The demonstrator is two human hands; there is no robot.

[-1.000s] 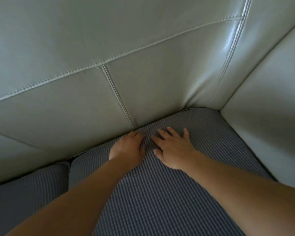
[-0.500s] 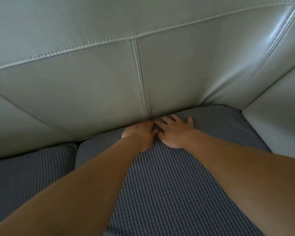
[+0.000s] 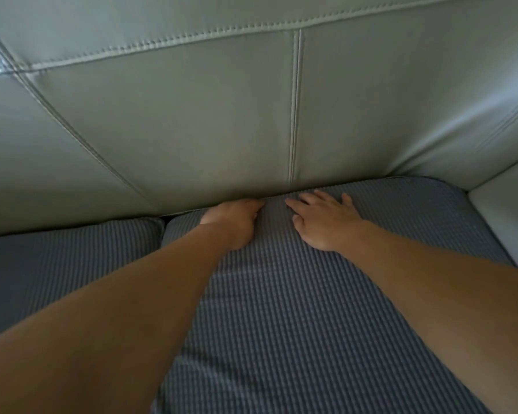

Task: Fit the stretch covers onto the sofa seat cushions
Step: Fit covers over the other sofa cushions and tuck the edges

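Your forearms: both reach forward over the covered seat cushion (image 3: 296, 309), your weight apparently leaning into it. If you bear down hard while tucking, you may drag the stretch cover (image 3: 401, 228) toward the back and loosen its front edge, which lies out of view.

Cushion under you: the ribbed blue-grey cover lies smooth across the top, with no loose folds showing. Judged from this, the fitting here is nearly done and only the rear edge is in hand.

Neighbouring cushion (image 3: 66, 258): to your left, also covered, just beside yours with a narrow dark gap between them. Pushing sideways could close or skew that gap and pull its corner out of line.

Left hand (image 3: 231, 222): it rests at the rear edge, fingers (image 3: 251, 206) bent down toward the crevice; their tips are hidden, so you cannot tell whether they pinch fabric or only press it. Jamming them in blind risks bunching the cover into a ridge.

Right hand (image 3: 323, 219): flat on the cover just beside the left, fingers spread and straight, holding nothing. If it slides while the left tucks, the ribs will skew.

Sofa backrest (image 3: 192, 115): pale leather, pressing against the cushion's rear. The tight seam there could trap fabric unevenly.

Armrest (image 3: 506, 216): touching the far right corner, where the cover could ride up.
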